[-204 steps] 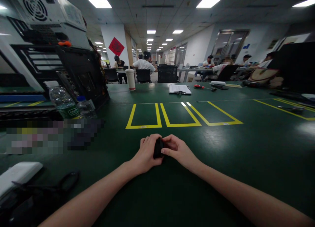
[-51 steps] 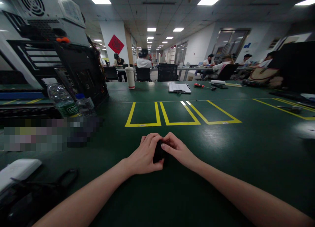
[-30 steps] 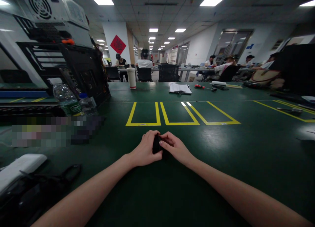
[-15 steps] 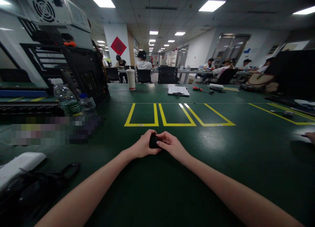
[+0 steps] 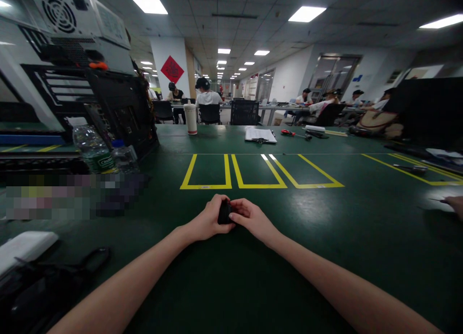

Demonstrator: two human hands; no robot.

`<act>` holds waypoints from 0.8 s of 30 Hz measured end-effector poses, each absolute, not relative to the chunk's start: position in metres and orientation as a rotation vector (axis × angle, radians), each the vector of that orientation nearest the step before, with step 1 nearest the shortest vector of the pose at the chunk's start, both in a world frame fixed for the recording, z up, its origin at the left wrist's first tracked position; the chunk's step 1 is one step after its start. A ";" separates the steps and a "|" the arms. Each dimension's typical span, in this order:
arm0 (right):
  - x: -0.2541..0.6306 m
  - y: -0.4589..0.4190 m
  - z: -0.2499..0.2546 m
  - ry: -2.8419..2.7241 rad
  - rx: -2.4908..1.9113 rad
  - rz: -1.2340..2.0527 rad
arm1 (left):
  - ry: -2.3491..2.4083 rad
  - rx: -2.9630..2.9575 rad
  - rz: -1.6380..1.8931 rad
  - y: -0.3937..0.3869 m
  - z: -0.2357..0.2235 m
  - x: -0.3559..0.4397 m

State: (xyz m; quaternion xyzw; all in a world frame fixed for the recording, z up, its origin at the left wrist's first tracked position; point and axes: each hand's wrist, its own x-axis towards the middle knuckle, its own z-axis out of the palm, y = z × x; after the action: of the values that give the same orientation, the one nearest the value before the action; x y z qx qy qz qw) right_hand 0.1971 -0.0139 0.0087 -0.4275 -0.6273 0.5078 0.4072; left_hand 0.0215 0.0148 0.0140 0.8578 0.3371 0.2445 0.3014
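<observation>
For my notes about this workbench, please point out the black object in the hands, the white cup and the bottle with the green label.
Black object (image 5: pixel 224 213): head view, its visible dark side.
White cup (image 5: pixel 191 118): head view, middle of its body.
Bottle (image 5: pixel 92 145): head view, clear plastic above the label.

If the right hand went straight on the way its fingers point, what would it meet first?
The black object, held in the left hand. It sits right before the right hand, apparently in contact, though depth there is hard to judge.
</observation>
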 end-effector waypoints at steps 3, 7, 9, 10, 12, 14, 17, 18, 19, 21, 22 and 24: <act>0.199 -0.014 0.011 -1.590 -1.003 1.341 | 0.847 2.337 0.651 0.010 0.022 0.021; 0.200 -0.015 0.012 -1.558 -0.946 1.343 | 0.793 2.471 0.690 0.006 0.029 0.020; 0.200 -0.015 0.010 -1.544 -0.942 1.344 | 0.793 2.533 0.683 0.007 0.029 0.019; 0.200 -0.015 0.010 -1.533 -0.940 1.349 | 0.795 2.559 0.672 0.007 0.028 0.019; 0.198 -0.016 0.009 -1.509 -0.936 1.356 | 0.797 2.608 0.654 0.007 0.026 0.018; 0.197 -0.018 0.010 -1.492 -0.929 1.346 | 0.788 2.647 0.652 0.007 0.023 0.018; 0.194 -0.021 0.012 -1.484 -0.918 1.341 | 0.781 2.668 0.696 0.005 0.021 0.019; 0.193 -0.022 0.013 -1.481 -0.923 1.345 | 0.779 2.668 0.708 0.004 0.021 0.019; 0.193 -0.023 0.014 -1.474 -0.936 1.346 | 0.776 2.667 0.712 0.004 0.021 0.019; 0.193 -0.023 0.015 -1.462 -0.979 1.342 | 0.772 2.658 0.713 0.002 0.021 0.018; 0.193 -0.023 0.015 -1.462 -1.000 1.347 | 0.775 2.650 0.715 0.001 0.020 0.018; 0.194 -0.022 0.015 -1.472 -1.016 1.373 | 0.793 2.628 0.724 0.001 0.020 0.018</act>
State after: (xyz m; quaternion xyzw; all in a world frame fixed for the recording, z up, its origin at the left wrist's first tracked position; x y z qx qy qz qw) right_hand 0.1936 -0.0223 0.0147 -0.4070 -0.5898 0.5501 0.4289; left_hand 0.0178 0.0009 0.0198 0.9151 0.2760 0.2522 0.1510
